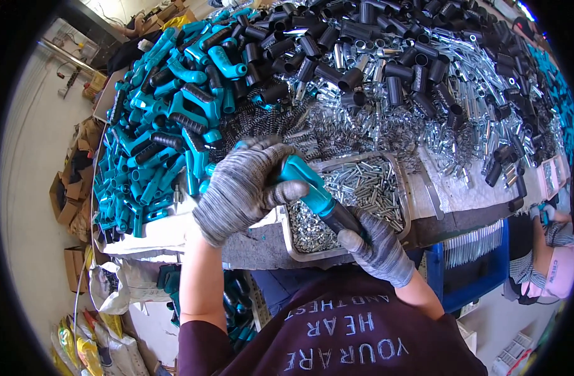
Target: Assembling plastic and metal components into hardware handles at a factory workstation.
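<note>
Both of my hands wear grey knitted gloves. Between them, at the table's near edge, is a teal plastic handle [310, 189] with a black tube [341, 219] fitted on its lower end. My left hand [240, 191] is closed round the handle's upper, curved end, its thumb lying along the side. My right hand [382, 245] grips the black tube from below; its palm hides the tube's end. Just beyond the piece sits a clear shallow tray [302, 255] of small metal pins and fittings [368, 188].
Teal handles [152, 156] lie heaped at the left. Black tubes [396, 88], dark springs [262, 125] and shiny metal rods [465, 100] cover the far side and right. A blue crate [453, 301] stands below the table. Another person [550, 250] works at the far right.
</note>
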Demonstrator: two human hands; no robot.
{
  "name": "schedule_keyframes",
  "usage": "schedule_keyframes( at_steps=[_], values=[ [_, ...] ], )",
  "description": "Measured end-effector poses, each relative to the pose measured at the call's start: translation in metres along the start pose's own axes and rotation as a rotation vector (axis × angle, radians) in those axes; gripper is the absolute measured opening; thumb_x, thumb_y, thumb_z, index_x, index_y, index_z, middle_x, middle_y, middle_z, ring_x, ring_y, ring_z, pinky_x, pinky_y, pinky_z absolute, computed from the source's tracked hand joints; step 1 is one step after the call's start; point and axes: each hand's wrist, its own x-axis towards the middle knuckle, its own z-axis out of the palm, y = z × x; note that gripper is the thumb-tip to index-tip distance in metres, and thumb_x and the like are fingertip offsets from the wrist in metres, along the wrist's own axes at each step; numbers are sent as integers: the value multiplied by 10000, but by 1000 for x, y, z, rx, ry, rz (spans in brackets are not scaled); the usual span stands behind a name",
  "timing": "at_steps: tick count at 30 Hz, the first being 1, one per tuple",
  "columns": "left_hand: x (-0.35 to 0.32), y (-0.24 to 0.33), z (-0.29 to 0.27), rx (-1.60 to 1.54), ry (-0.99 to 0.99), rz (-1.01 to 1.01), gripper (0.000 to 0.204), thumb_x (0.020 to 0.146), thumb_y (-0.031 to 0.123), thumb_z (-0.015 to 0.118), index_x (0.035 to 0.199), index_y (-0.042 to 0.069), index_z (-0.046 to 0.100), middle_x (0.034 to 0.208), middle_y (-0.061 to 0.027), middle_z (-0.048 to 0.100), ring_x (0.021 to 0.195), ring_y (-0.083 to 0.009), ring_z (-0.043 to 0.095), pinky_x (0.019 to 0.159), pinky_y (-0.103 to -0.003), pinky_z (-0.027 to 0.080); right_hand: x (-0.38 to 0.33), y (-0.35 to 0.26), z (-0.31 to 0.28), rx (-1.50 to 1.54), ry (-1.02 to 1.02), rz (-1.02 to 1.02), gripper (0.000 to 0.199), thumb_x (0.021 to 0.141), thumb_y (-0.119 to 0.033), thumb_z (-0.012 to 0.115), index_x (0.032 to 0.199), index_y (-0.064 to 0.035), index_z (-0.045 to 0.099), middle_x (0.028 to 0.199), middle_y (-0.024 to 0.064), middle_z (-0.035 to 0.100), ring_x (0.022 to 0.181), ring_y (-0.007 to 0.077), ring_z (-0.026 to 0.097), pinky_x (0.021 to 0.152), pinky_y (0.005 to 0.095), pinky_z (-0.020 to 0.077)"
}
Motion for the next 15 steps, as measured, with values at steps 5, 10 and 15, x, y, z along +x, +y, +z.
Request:
schedule_keyframes(
  at_steps=[5, 10, 15],
  values=[
    [11, -3, 37, -320, 407, 259, 415, 767, 470, 722, 928, 95, 647, 1389, -215, 453, 1343, -365, 382, 1162, -515, 141, -2, -5, -11, 749, -394, 401, 610, 890, -577, 566, 1198, -51, 565, 700, 30, 562, 499, 103, 549, 446, 239, 442],
    [22, 16, 66, -1226, 478, 312, 280, 666, 186, 800, 835, 122, 586, 1512, -230, 295, 1400, -379, 299, 1138, -505, 238, -1, -19, -10, 988, -617, 549, 863, 772, -709, 603, 1258, -5, 488, 617, 4, 482, 392, 73, 438, 347, 199, 364],
    [24, 37, 76, -1743, 609, 288, 328, 676, 23, 779, 780, 159, 499, 1466, -232, 367, 1323, -393, 415, 1029, -478, 433, -1, -21, -5, 1112, -677, 581, 817, 777, -711, 593, 1234, -37, 520, 629, 15, 509, 385, 79, 440, 330, 207, 360]
  ],
)
